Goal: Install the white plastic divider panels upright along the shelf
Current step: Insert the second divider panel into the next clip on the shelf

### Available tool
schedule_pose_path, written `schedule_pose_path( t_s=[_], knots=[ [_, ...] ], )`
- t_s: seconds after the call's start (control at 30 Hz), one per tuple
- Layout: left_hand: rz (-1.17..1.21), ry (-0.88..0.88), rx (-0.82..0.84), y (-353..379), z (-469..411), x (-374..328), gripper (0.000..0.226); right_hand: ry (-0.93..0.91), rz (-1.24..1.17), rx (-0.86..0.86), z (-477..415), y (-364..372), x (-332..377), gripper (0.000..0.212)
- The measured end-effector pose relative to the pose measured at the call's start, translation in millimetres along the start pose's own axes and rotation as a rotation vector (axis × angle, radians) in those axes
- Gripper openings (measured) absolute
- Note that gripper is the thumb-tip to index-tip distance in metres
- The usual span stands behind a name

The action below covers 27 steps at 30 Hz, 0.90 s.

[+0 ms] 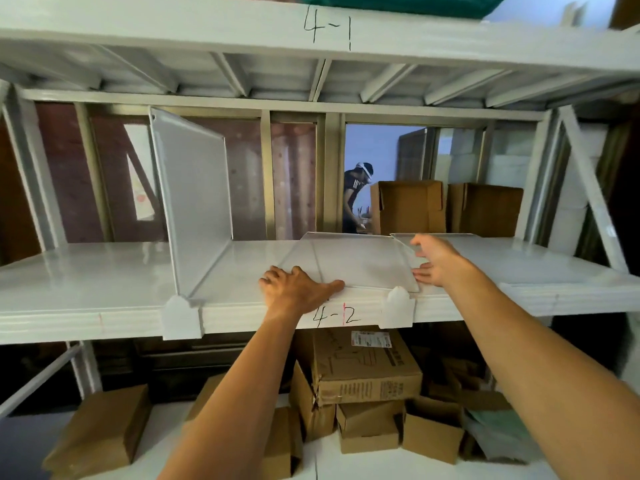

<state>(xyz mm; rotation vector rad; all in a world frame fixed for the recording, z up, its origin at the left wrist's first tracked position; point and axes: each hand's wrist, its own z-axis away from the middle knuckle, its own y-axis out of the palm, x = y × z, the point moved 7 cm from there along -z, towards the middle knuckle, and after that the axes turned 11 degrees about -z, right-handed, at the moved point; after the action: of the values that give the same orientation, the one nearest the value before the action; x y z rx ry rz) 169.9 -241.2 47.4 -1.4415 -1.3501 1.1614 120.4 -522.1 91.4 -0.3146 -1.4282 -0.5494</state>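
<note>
Divider panel point(349, 261), smooth flat plastic: left hand point(294, 289), right hand point(436, 261) touch it, fingers straight.

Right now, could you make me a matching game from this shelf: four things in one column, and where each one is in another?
Things:
1 upright divider panel
2 flat divider panel
3 stacked cardboard boxes
4 right hand

Places:
A lying flat on the shelf
B below the shelf
C standing on the shelf at the left
D touching the flat divider panel's right edge

Pairs: 1-C, 2-A, 3-B, 4-D
</note>
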Motion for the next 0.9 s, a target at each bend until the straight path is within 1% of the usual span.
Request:
schedule_pose_path(
  t_s=[0.13,0.27,0.43,0.6,0.7,0.8,0.9],
  knots=[
    [0.019,0.014,-0.006,-2.6,2.0,-0.7,0.126,0.082,0.074,-0.018,-0.9,-9.1,-1.8,0.036],
    [0.048,0.056,-0.019,-6.5,4.4,-2.4,0.128,0.114,0.043,-0.017,-11.6,-17.2,-2.1,0.043],
    [0.067,0.040,-0.029,-8.5,1.8,0.9,0.131,0.168,-0.002,0.040,-20.0,-19.3,-0.3,0.049],
    [0.092,0.001,-0.078,-11.5,5.2,0.5,0.132,0.207,-0.025,0.106,-28.6,-27.1,-1.4,0.048],
    [0.149,-0.014,-0.125,-17.3,9.5,-0.8,0.124,0.219,-0.019,0.154,-35.6,-28.8,-1.3,0.046],
    [0.273,-0.011,-0.122,-22.3,14.2,-0.1,0.112,0.218,-0.010,0.184,-40.7,-31.2,-1.3,0.046],
    [0.333,-0.034,-0.153,-28.3,17.0,6.6,0.086,0.207,0.006,0.204,-47.9,-34.3,-2.5,0.045]
  ],
)
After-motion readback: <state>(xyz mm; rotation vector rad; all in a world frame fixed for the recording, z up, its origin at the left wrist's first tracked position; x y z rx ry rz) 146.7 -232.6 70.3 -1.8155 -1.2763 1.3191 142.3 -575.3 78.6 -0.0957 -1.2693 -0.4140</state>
